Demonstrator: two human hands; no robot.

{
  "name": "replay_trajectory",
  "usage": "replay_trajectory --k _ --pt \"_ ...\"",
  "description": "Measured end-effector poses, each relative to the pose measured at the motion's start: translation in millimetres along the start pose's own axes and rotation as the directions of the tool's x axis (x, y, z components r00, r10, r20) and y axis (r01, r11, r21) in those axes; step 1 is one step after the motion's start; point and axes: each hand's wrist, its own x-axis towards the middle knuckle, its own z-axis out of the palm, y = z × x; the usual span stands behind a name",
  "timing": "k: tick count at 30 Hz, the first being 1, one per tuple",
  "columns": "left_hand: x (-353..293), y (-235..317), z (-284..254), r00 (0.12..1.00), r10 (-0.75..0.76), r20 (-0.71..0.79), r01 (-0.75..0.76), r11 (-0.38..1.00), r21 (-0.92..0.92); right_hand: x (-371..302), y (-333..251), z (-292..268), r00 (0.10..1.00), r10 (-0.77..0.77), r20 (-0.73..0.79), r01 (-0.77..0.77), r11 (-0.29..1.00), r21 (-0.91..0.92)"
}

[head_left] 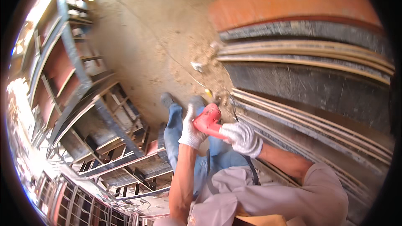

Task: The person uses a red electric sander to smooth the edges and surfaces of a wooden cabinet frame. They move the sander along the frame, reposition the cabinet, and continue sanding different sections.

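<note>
A red pistol-shaped power tool (208, 117), similar to a drill, is held between my two hands in front of my legs. My right hand (243, 137), in a white knitted glove, wraps round its handle. On the tool's left side, my left hand (193, 129) grips the body, gloved the same way, with its thumb raised. The tool's front end is blurred, so any bit or blade cannot be made out. A black cord (233, 108) curves close by my right hand.
Stacked panels with dark and orange faces (301, 83) rise along my right. Framed panels with ribs (113, 125) lean at left. On the dusty floor (142, 37) lie a thin cable with a yellow end (208, 93) and a white scrap (197, 66). My shoes (167, 99) stand just beyond the tool.
</note>
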Motion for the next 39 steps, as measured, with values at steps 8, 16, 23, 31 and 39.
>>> replay_trajectory --k 8,16,23,31,39 --pt "-248 112 106 0.708 0.692 0.137 -0.703 0.674 0.228 189 -81 -9 0.913 0.274 0.302 -0.384 0.827 0.410" --pt "-511 308 167 -0.362 0.873 0.328 -0.892 -0.426 0.150 438 -99 -32 0.861 0.396 0.320 -0.505 0.743 0.439" --pt "-640 393 283 -0.616 0.594 0.518 -0.787 -0.423 -0.449 778 -294 -114 0.964 -0.202 -0.175 0.267 0.692 0.671" --pt "-497 478 413 -0.469 0.876 0.110 -0.876 -0.447 -0.181 1133 -314 -212 0.680 -0.648 -0.342 0.607 0.760 -0.232" --pt "-385 629 624 -0.012 0.999 -0.043 -0.868 -0.032 -0.496 1433 -247 -307 0.896 -0.443 -0.027 0.305 0.658 -0.689"
